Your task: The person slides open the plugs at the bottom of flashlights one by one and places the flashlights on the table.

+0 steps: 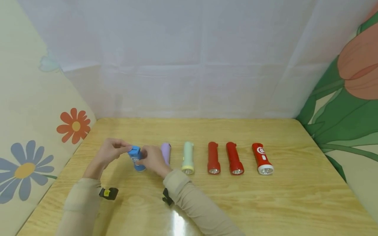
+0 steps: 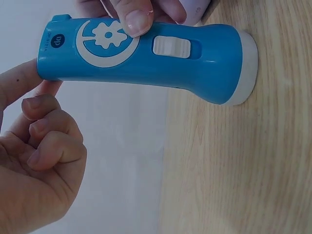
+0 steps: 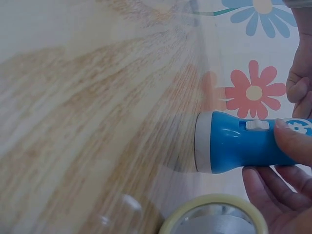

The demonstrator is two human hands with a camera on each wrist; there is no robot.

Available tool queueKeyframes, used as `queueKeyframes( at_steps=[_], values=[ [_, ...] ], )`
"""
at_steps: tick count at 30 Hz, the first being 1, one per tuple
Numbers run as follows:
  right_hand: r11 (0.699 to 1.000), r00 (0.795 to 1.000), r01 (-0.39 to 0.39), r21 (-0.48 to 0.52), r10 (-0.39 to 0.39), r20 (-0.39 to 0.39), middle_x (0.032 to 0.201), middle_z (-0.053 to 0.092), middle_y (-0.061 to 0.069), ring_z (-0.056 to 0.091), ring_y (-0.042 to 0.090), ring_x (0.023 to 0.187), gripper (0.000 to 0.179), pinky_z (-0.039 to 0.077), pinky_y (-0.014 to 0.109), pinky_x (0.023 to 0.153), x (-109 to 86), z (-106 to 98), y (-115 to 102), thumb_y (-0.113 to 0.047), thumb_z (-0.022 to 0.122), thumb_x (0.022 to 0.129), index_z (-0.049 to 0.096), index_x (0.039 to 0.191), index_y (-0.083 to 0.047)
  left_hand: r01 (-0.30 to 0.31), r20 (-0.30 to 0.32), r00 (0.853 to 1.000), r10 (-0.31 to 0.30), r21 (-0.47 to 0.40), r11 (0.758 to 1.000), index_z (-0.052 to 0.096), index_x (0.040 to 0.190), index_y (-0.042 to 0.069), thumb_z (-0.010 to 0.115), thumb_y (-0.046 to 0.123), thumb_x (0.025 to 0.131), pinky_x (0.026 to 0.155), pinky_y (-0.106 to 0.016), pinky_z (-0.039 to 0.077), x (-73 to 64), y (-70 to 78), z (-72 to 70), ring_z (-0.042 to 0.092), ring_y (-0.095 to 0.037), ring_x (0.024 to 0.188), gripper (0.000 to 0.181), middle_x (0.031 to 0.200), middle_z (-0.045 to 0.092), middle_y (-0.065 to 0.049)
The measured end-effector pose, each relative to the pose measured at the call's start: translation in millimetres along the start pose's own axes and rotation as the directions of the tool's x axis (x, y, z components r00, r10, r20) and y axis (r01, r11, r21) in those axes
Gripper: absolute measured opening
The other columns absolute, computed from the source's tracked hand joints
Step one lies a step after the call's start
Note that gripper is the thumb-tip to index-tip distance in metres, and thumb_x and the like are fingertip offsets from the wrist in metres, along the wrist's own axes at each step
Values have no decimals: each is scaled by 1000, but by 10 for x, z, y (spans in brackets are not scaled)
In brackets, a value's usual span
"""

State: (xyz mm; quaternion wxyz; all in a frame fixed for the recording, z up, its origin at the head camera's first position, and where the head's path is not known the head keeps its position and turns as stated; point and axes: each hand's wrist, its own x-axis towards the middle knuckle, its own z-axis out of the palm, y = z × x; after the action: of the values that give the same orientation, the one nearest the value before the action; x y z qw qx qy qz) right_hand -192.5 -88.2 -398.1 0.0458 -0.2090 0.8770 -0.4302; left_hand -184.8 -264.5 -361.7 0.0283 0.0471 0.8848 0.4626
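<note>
One white sheet (image 1: 177, 49) hangs across the upper middle of the head view, between two flower-printed panels, the left (image 1: 17, 82) bearing daisies and the right (image 1: 348, 108) salmon tulip petals. One wood-grain surface (image 1: 295, 203) spreads over the lower half. Two beige sleeves, one (image 1: 81, 203) at lower left and one (image 1: 203, 209) at bottom centre, lead to two bare hands.

The left hand (image 1: 110, 151), left of centre, pinches the tail end of a blue flashlight (image 1: 136, 159) with two digits, its other three fingers curled. The right hand (image 1: 154, 160) grips the body of the same flashlight, thumb in front, fingers behind. That flashlight stands lens end down, left of centre; whether its rim touches the surface cannot be told.

Six flashlights show in all. Five lie in a row, lens ends toward the bottom of the frame: one purple (image 1: 166, 152), partly behind the right hand; one mint-green (image 1: 188, 155) near centre; two plain red, (image 1: 213, 155) and (image 1: 234, 157), right of centre; one red-and-white (image 1: 262, 157) farthest right.

Two small black blocks, (image 1: 108, 193) and (image 1: 167, 196), sit at the wrists. One white slide switch (image 2: 171, 47) tops the blue body.
</note>
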Motion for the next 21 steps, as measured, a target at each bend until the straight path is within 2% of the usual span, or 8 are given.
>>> queueKeyframes(
  at_steps=[10, 17, 21],
  values=[
    [1000, 1000, 7, -10, -7, 2, 80, 65, -4, 54, 3, 68, 23, 43, 14, 60, 11, 5, 10, -17, 79, 70, 65, 87, -9, -13, -5, 1000, 13, -25, 1000, 65, 93, -9, 63, 17, 86, 45, -20, 34, -5, -8, 15, 34, -8, 52, 27, 64, 60, 4],
    [1000, 1000, -7, 24, 7, 9, 79, 64, -3, 54, 4, 68, 22, 44, 14, 58, 9, -12, 7, -16, 79, 70, 65, 86, -8, -4, -11, 1000, 3, -42, 999, 64, 92, -10, 64, 17, 86, 45, -20, 33, -9, 2, 24, 34, -8, 51, 28, 61, 56, 9],
    [999, 1000, -10, 43, 10, 14, 79, 64, -3, 54, 3, 66, 22, 44, 14, 57, 5, -19, 7, -15, 79, 70, 65, 85, -8, 2, -14, 1000, -3, -47, 999, 64, 92, -10, 64, 16, 86, 45, -21, 34, -12, 10, 28, 34, -8, 51, 27, 62, 56, 7]
  ],
)
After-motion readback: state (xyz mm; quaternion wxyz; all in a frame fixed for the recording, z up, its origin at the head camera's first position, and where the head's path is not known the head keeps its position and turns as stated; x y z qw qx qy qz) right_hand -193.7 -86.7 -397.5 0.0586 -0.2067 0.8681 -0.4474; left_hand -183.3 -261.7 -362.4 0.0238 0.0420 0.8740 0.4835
